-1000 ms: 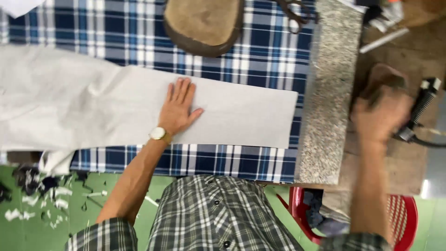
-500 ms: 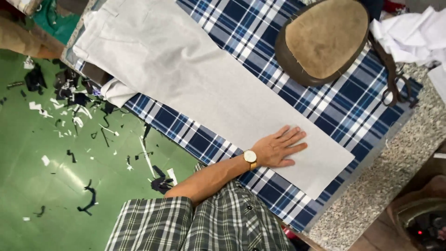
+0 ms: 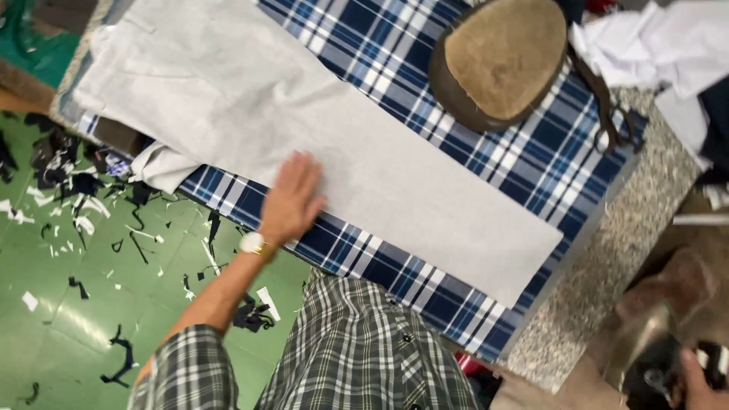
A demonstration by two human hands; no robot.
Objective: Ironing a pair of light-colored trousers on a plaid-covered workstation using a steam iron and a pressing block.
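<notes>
A green workshop floor (image 3: 53,304) strewn with dark and white fabric scraps lies beside a tabletop (image 3: 607,258) of speckled stone, padded with a blue-and-white plaid cloth (image 3: 524,152). The fingers (image 3: 304,171) of the left hand (image 3: 288,201) are spread flat and close together, gripping nothing, pressing on the near edge of a pair of pale grey trousers (image 3: 319,137) where the fabric meets the plaid. A light-faced wristwatch (image 3: 252,243) sits on that wrist, and a plaid shirt sleeve covers the arm lower down. The trousers lie directly under and beyond the fingers; the long axis of the garment runs diagonally from the waist at upper left to the leg hem at lower right, so most of the leg stretches away to the right of the left hand, which is plainly the nearer one. The right hand (image 3: 699,383) is well apart at the lower right corner, at a dark object with a shiny metal part; whether its fingers are closed on it cannot be told. A brown padded pressing block (image 3: 505,57) rests on the plaid beyond the trouser leg, with white garments (image 3: 653,38) heaped at upper right.
</notes>
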